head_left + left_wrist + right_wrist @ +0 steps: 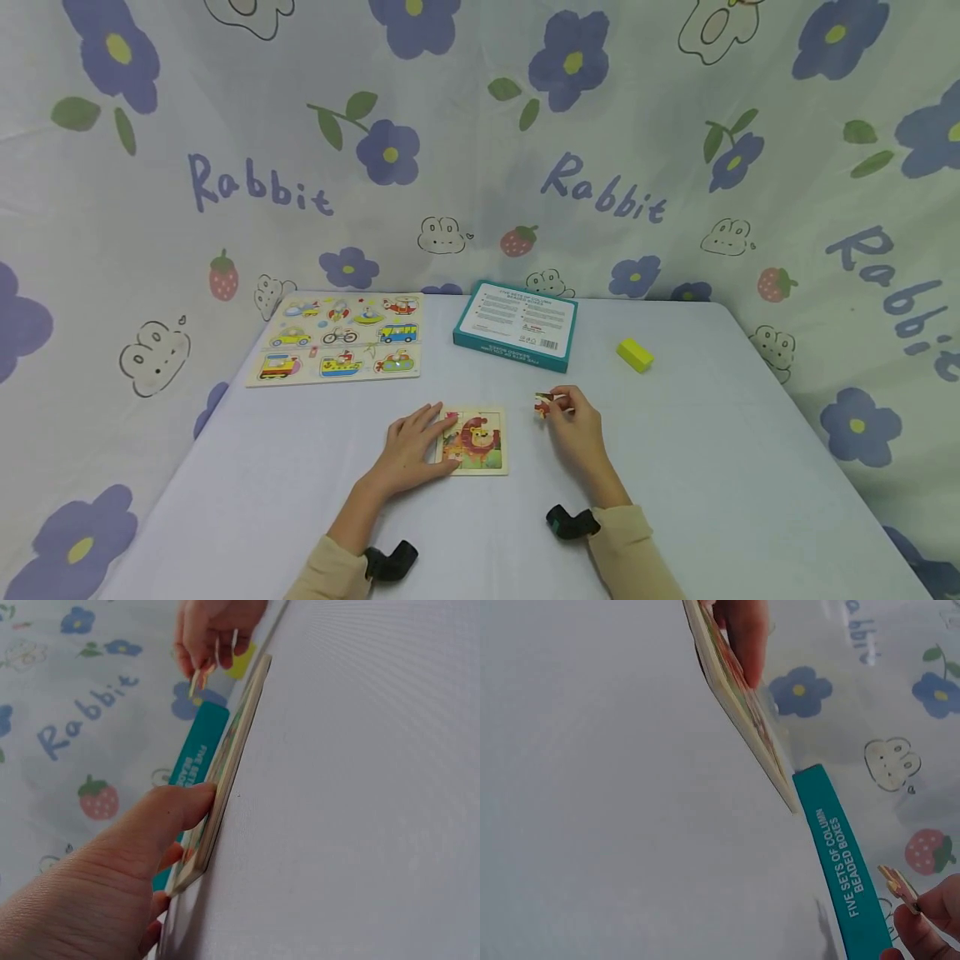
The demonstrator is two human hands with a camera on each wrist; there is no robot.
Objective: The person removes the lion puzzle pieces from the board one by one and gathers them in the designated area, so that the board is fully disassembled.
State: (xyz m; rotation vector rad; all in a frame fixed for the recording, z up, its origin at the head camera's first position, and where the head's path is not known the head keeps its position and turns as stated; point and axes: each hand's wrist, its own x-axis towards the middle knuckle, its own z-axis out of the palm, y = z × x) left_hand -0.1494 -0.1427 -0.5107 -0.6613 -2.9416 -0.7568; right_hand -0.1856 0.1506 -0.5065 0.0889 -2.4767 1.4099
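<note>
A square wooden jigsaw puzzle (491, 433) with a lion picture lies on the table, close to the middle. My left hand (408, 450) rests on its left side, the thumb (191, 804) pressing near the front edge and another finger reaching over the far left part. Right of the puzzle and a little above the table, my right hand (581, 433) pinches a small jigsaw piece (542, 406) between thumb and fingertips. The right wrist view shows the piece (900, 886) tilted, apart from the board.
Behind the puzzle lies a teal box (517, 325) with a white label. At the back left is a wooden board with vehicle pictures (341, 337). A yellow block (635, 355) sits to the right of the box. A patterned curtain (480, 167) hangs behind the table.
</note>
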